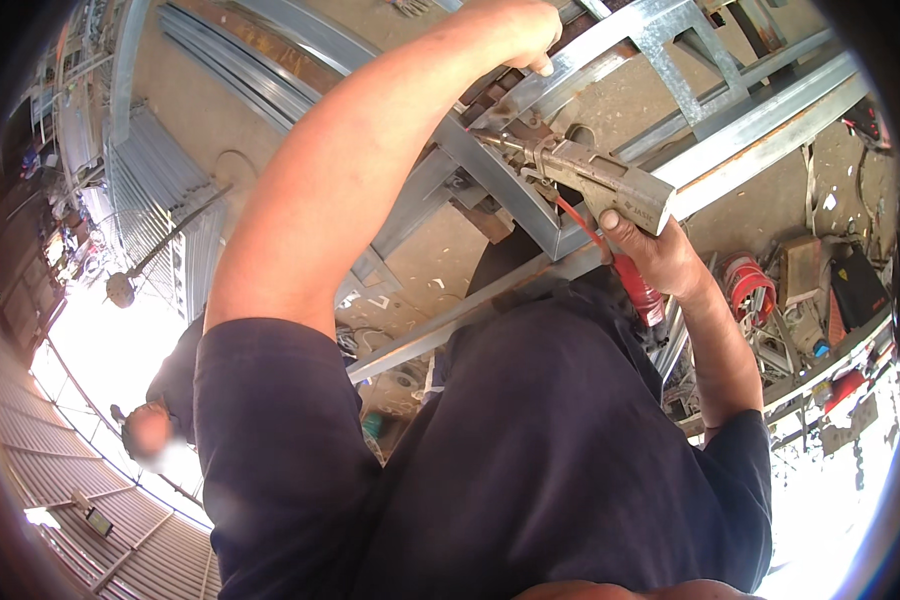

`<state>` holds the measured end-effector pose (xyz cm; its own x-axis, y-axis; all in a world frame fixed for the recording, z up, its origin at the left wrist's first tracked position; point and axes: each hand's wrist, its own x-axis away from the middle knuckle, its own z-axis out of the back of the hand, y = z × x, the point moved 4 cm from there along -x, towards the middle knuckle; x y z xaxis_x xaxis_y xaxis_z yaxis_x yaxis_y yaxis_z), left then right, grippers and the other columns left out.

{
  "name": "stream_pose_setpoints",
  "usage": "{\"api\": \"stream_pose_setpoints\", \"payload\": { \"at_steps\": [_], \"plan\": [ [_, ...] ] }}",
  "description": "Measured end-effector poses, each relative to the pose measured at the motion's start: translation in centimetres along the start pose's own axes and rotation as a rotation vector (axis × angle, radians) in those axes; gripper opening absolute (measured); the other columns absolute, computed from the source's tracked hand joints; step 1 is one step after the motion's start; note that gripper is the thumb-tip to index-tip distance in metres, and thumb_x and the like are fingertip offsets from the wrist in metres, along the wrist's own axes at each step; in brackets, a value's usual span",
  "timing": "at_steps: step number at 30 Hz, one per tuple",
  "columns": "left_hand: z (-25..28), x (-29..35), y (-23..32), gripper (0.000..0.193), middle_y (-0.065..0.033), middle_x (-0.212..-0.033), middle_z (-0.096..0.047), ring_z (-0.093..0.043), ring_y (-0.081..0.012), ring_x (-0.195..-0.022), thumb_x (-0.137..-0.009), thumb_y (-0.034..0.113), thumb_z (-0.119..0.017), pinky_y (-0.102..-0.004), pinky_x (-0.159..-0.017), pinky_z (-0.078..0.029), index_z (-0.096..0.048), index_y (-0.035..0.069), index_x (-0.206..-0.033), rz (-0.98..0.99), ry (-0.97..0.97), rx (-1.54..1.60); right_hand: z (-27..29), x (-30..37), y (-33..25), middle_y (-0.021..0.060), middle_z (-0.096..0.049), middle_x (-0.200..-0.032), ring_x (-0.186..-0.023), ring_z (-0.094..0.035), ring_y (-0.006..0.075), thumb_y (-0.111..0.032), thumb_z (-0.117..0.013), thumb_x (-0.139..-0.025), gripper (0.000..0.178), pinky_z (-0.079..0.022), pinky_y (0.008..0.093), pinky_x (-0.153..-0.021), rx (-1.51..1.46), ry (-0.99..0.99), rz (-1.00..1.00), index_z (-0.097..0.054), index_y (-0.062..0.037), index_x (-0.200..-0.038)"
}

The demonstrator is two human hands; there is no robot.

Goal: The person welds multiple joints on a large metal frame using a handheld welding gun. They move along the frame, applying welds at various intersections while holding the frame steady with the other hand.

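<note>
A galvanized steel frame (510, 195) of joined square tubes lies in front of me. My right hand (660, 262) is wrapped round a handheld welding gun (610, 180), which has a grey boxy body, a thin nozzle end and a red lower part. The nozzle points left, toward a tube joint of the frame. My left hand (518, 32) reaches far forward to the top of the view, with its fingers curled beside a steel bar. Whatever those fingers grip is hidden.
Stacked steel profiles (155, 165) lie at the left, with longer bars (240, 75) farther off. A red bucket (748, 285) and a black case (858, 282) stand among clutter on the right. Another person (175, 385) is at the lower left.
</note>
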<state>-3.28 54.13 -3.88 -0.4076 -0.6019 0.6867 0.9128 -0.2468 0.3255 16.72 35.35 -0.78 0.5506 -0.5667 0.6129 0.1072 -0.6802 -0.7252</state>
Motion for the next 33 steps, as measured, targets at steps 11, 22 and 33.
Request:
{"api": "stream_pose_setpoints", "payload": {
  "at_steps": [11,22,33],
  "plan": [
    [-0.9,-1.5,-0.2,0.028,-0.021,-0.101,-0.076,-0.074,-0.0389,-0.096,-0.083,0.023,-0.084,-0.0493,-0.086,-0.058,-0.079,0.004,-0.102,-0.072,-0.04,-0.069,-0.3,0.4,0.1,0.0039,-0.064,-0.099,-0.076,-0.061,0.0118,-0.038,-0.066,-0.105,0.055,-0.056,0.0286,-0.065,0.009,0.02,0.022,-0.054,-0.0011,-0.145],
    [-1.1,-0.1,0.0,0.025,-0.0217,-0.099,-0.075,-0.074,-0.0392,-0.095,-0.087,0.026,-0.078,-0.0495,-0.085,-0.057,-0.079,0.005,-0.101,-0.036,0.067,-0.014,0.1,0.4,0.4,0.0039,-0.062,-0.094,-0.071,-0.058,0.0128,-0.037,-0.061,-0.107,0.054,-0.05,0.0284,-0.06,0.066,-0.022,0.075,-0.052,0.0002,-0.146],
    [-0.5,7.5,-3.2,0.03,-0.0152,-0.09,-0.073,-0.072,-0.0291,-0.088,-0.094,0.034,-0.073,-0.043,-0.079,-0.055,-0.075,0.004,-0.098,0.175,0.577,0.411,0.1,1.1,0.3,0.0044,-0.063,-0.093,-0.072,-0.059,0.0131,-0.035,-0.061,-0.108,0.045,-0.05,0.0289,-0.062,0.078,-0.003,0.09,-0.056,-0.0008,-0.137]
  ]
}}
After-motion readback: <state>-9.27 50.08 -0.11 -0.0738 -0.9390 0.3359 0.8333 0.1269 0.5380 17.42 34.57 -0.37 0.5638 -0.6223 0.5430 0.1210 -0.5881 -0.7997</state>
